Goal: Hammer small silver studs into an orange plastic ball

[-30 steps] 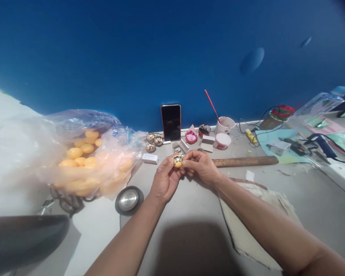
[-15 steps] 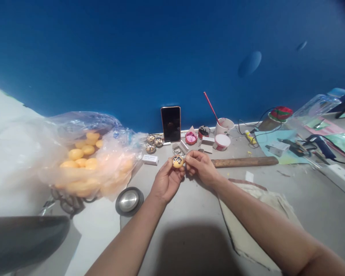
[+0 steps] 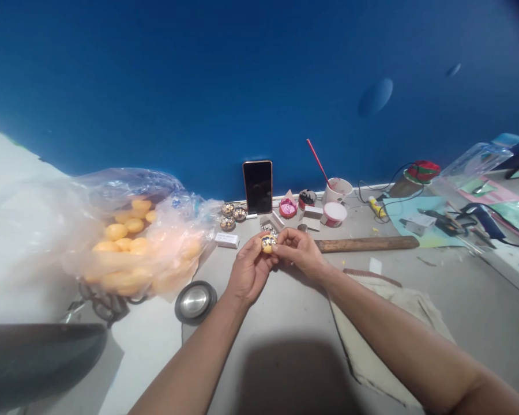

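Between my hands is a small yellow ball with dark patches and shiny silver pieces on its face. My left hand grips it from the left, thumb and fingers closed on its side. From the right, the thumb and fingertips of my right hand press against the same ball; whether they also pinch a small piece is hidden. Just behind the ball lies an open little box of silver pieces. Several finished-looking balls with silver pieces sit beyond my left hand, beside an upright phone.
A clear plastic bag of yellow balls lies left, near a round metal-topped dish. Behind my right hand are a wooden stick, a white tub and a cup with a red stick. A cloth lies under my right forearm.
The ball has turned in my fingers, so its silver pieces show more. My right thumb has moved left onto the ball's face. The things on the table stay put.
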Available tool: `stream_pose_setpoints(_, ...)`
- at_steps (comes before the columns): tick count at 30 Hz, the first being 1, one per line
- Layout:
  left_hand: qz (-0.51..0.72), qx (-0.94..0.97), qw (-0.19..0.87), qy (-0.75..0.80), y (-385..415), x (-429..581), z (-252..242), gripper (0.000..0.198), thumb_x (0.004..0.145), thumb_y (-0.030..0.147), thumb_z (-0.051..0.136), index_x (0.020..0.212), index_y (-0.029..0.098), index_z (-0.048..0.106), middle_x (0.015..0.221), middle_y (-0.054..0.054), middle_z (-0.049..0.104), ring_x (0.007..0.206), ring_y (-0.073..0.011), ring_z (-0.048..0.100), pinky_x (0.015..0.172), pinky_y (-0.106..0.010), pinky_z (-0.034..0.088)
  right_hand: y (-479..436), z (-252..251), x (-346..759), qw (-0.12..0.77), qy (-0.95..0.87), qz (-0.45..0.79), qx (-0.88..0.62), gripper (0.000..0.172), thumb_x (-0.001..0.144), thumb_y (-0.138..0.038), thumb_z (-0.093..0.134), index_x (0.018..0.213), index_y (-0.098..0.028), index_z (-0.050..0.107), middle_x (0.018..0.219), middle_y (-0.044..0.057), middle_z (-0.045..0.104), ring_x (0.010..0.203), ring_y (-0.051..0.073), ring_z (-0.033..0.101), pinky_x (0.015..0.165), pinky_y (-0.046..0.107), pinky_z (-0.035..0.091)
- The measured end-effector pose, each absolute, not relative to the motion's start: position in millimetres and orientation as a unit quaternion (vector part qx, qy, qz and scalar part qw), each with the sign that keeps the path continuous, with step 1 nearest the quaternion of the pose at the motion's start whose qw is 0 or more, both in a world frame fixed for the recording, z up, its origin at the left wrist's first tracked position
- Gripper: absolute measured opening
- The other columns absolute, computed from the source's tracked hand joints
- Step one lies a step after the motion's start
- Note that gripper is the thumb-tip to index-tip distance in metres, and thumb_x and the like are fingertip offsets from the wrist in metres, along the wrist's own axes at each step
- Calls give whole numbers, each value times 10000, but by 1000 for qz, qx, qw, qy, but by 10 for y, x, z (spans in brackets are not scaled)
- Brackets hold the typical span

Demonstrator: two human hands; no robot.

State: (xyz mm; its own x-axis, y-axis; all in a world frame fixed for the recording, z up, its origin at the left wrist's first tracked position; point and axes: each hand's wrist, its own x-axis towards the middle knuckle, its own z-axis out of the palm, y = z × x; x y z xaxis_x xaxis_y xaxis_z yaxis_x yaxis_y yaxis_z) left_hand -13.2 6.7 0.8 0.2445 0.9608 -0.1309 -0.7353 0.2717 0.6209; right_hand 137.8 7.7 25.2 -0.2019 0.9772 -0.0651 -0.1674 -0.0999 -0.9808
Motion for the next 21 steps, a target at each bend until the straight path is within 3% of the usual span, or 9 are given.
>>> stream_pose_setpoints(9, 569, 253, 736, 266, 55, -131, 1, 394, 797, 366, 879, 1082, 120, 761, 887, -59, 738, 690, -121, 654, 630, -222, 569, 69, 201, 1360, 483, -491, 599, -409, 328, 801, -405, 850, 757, -202, 595, 592, -25, 640, 513, 111, 538, 501, 230, 425)
stream_pose_setpoints(15, 529, 164, 796, 244, 82, -155, -9, 290, 874, 285, 805, 1106, 133, 718, 883, -65, 739, 698, -128, 683, 632, -218, 579, 119, 77, 1408, 499, -443, 653, -357, 356, 881, -519, 767, 812, -204, 616, 577, -53, 579, 443, 88, 447, 418, 213, 398)
stream_pose_setpoints(21, 518, 127, 810, 243, 90, -167, 25, 219, 950, 231, 688, 1153, 149, 698, 883, -71, 739, 685, -140, 692, 620, -230, 575, 136, 62, 1417, 495, -448, 647, -368, 376, 880, -521, 773, 785, -193, 614, 583, -48, 580, 453, 81, 463, 436, 201, 413)
